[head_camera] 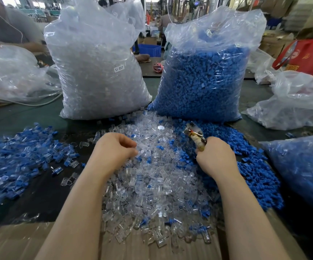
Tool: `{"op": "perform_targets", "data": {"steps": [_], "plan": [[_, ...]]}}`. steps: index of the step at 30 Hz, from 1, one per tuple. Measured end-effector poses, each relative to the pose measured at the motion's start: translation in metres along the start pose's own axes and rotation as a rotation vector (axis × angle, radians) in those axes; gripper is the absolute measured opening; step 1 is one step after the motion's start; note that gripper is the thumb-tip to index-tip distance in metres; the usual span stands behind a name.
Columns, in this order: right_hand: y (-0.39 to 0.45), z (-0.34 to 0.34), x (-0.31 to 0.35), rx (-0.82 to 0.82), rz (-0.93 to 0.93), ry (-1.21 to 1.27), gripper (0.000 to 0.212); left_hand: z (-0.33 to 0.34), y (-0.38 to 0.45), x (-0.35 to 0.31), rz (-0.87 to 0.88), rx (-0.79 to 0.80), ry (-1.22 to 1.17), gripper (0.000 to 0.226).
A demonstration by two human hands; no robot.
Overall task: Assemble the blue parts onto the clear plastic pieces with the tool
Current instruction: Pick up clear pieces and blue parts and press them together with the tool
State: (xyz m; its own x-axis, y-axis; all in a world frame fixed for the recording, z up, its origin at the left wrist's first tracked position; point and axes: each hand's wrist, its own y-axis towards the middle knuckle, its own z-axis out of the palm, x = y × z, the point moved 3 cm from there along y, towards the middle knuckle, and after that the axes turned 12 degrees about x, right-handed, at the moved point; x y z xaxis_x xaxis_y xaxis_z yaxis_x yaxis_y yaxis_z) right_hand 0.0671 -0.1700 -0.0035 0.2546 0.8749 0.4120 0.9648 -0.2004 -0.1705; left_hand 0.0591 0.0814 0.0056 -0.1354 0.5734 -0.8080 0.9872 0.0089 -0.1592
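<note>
Two bare forearms reach over the near edge of a dark work surface [45,186], where a strip of brown cardboard [17,241] lies under the closest parts. A loose heap of small clear plastic pieces [152,184] runs up the middle of the surface. They look light, rigid and slick, likely to skate away unless pinched across their flat sides.

The left hand [114,149] is curled over the heap, its fingers [133,152] pinched together on what appears to be one clear piece with a speck of blue; whether the two are joined cannot be told. The right hand [214,156] is closed in a fist around the handle of a worn metal hand tool [194,135], whose head pokes up beyond the knuckles.

Loose small blue plastic parts [255,173] spill along the right side; they too look light and hard, best taken by the body between fingertips. Toward the left edge lies a spread of clear-and-blue pieces [20,156], apparently finished work.

At the far side stand two tall transparent sacks: the left sack [95,76], labelled SJ-017, is full of clear pieces; the right sack [204,81] is packed with blue parts. Another bag of blue parts [305,169] sits at the right edge.
</note>
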Motion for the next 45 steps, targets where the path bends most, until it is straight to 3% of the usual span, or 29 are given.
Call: {"op": "perform_targets", "data": {"steps": [9, 13, 17, 23, 32, 42, 45], "plan": [[-0.003, -0.009, 0.01, -0.135, -0.205, 0.424, 0.016, 0.014, -0.006, -0.025, 0.136, 0.177, -0.887, 0.02], [-0.008, -0.011, 0.017, -0.105, -0.324, 0.62, 0.007, 0.02, -0.007, -0.031, 0.146, 0.268, -1.078, 0.039], [-0.011, -0.01, 0.023, -0.075, -0.396, 0.677, 0.012, 0.02, -0.007, -0.033, 0.183, 0.202, -0.975, 0.042], [-0.014, -0.007, 0.03, -0.03, -0.471, 0.714, 0.015, 0.027, -0.01, -0.037, 0.19, 0.149, -0.801, 0.021], [-0.017, -0.004, 0.036, -0.021, -0.53, 0.686, 0.014, 0.036, -0.013, -0.045, 0.233, 0.171, -0.766, 0.008], [-0.021, -0.007, 0.04, -0.035, -0.515, 0.676, 0.011, 0.033, -0.014, -0.047, 0.329, -0.117, -0.403, 0.007], [-0.022, -0.007, 0.041, -0.032, -0.513, 0.675, 0.015, 0.032, -0.013, -0.046, 0.321, -0.137, -0.426, 0.005]]}}
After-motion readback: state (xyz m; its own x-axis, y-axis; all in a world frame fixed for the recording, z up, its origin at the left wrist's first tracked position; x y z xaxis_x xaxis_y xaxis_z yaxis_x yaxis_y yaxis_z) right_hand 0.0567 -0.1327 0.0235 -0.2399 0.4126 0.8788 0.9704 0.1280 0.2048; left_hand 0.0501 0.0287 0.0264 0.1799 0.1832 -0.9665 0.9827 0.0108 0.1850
